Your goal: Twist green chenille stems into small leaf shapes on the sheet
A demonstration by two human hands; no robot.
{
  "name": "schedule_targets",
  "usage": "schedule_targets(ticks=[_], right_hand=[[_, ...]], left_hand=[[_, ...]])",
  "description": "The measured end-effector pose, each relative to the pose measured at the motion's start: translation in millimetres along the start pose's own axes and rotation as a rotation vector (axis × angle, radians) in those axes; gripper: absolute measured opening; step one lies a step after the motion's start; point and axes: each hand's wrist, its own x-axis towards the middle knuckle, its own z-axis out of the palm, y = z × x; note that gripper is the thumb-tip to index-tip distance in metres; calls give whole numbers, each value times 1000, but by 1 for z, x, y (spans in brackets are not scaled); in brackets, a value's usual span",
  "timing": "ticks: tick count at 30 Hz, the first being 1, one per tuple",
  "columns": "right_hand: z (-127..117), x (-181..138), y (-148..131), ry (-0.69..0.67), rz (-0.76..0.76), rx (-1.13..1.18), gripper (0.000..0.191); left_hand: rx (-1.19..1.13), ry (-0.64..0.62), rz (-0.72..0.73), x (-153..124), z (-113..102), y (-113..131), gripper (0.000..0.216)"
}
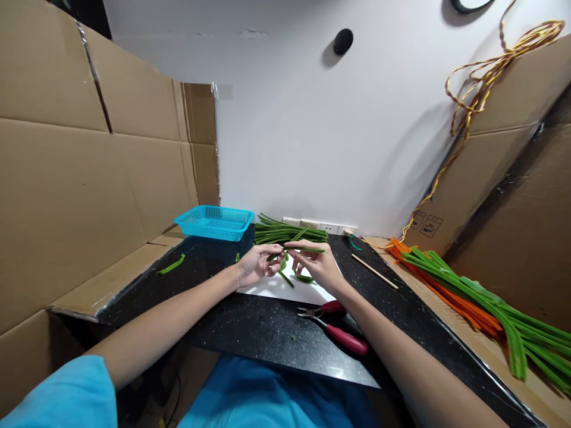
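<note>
My left hand (pixel 259 266) and my right hand (pixel 317 264) meet over a white sheet (pixel 272 288) on the black counter (pixel 263 330). Both pinch the same green pipe cleaner (pixel 300 249), which runs between the fingertips and sticks out to the right. Its lower part bends into loops below my fingers. Short green pieces (pixel 305 278) lie on the sheet under my right hand. Behind my hands lies a bundle of green pipe cleaners (pixel 285 232).
Red-handled pliers (pixel 336 326) lie by my right forearm. A blue plastic basket (pixel 214 222) stands at the back left. A wooden stick (pixel 373 271), long green and orange pipe cleaners (pixel 473 300) lie to the right. Cardboard walls flank both sides; a yellow cord (pixel 473 101) hangs right.
</note>
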Motion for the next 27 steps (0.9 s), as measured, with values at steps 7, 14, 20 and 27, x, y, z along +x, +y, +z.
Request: schedule_targets(ticks=[7,14,20,27], right_hand=[[-12,-4,7,-97,-391,-590,30],[-26,-9,4,-118,-723,-1133,42],[-26,-7,-3,-80,-844,-1207,38],[-26,-8,-1,-90,-821,-1190,37]], left_hand=[[-32,-13,-54,2,-5,0,22],[49,-96,-89,2,-5,0,24],[167,-108,5,4,-5,-3,26],[270,-93,72,6,-7,-7,32]])
